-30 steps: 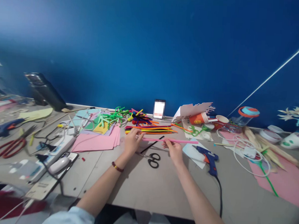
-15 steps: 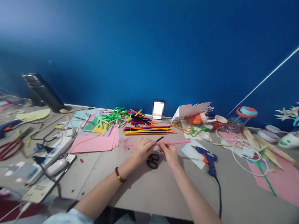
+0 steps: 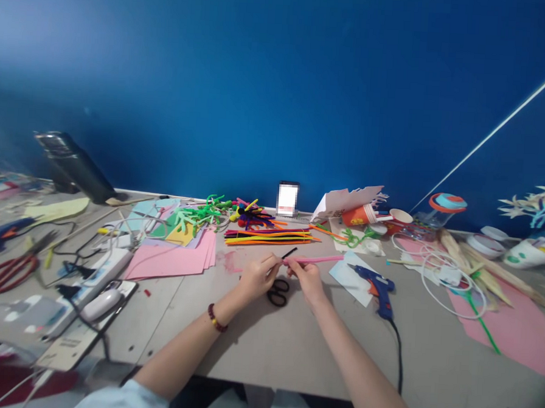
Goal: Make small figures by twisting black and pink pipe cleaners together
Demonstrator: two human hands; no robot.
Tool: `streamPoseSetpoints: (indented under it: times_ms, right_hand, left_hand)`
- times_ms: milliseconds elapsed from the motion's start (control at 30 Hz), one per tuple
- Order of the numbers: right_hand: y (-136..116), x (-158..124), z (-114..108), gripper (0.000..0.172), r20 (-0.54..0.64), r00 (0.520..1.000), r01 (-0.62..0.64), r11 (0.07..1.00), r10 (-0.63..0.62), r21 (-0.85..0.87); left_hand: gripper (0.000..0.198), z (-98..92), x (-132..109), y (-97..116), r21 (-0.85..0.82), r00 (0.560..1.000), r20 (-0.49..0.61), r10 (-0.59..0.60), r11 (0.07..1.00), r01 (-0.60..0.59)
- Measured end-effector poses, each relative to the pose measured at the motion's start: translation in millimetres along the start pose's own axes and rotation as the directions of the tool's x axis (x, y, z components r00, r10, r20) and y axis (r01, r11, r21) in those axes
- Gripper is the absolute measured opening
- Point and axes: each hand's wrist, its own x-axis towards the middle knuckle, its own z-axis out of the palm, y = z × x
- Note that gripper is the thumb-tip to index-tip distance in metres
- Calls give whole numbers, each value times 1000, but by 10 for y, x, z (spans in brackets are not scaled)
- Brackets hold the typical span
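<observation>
Hands sat close together above the desk (image 3: 292,345), the left hand (image 3: 255,280) and the right hand (image 3: 308,280) almost touching at the fingertips. Both were pinched on one end of the pink pipe cleaner (image 3: 318,259), whose free length ran out to the right, held just above the desk top. A second earlier the hands had been well apart and farther from the person, with the pipe cleaner stretched between them. They had since drawn in and met, and for the last half second they had scarcely moved. The pipe cleaner's free end reached a little less far right than it had half a second before.

Black scissors (image 3: 277,292) lay on the desk between and just under the hands, unmoved. A short black strand (image 3: 290,252) lay just beyond the fingers. To the right, a blue glue gun (image 3: 378,290) rested on a pale sheet (image 3: 348,280), its cord trailing towards the near edge. Beyond the hands lay a straight bundle (image 3: 268,236) of coloured pipe cleaners, and left of that a stack of pink paper (image 3: 173,261). Red scissors (image 3: 4,272) lay far off at the left.
</observation>
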Motion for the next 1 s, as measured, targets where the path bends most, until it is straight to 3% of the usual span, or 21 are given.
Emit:
streamPoseSetpoints:
  times_ms: [333, 633, 800, 1000]
  right_hand:
    - [-68, -11, -27, 24, 95, 995, -22, 999, 24, -27]
    - [-22, -3, 5, 28, 4, 988, -154, 987, 154, 41]
    - [-19, -33, 2, 24, 51, 979, -205, 965, 199, 162]
    - [-16, -29, 8, 26, 23, 977, -214, 967, 213, 140]
  left_hand:
    - [25, 59, -53, -57, 131, 999, -15, 51, 990, -48]
    - [23, 26, -40, -102, 389, 982, 39, 184, 903, -185]
    - [23, 8, -58, -115, 357, 973, 46, 226, 906, -227]
    - [21, 2, -54, -141, 423, 962, 74, 262, 866, -268]
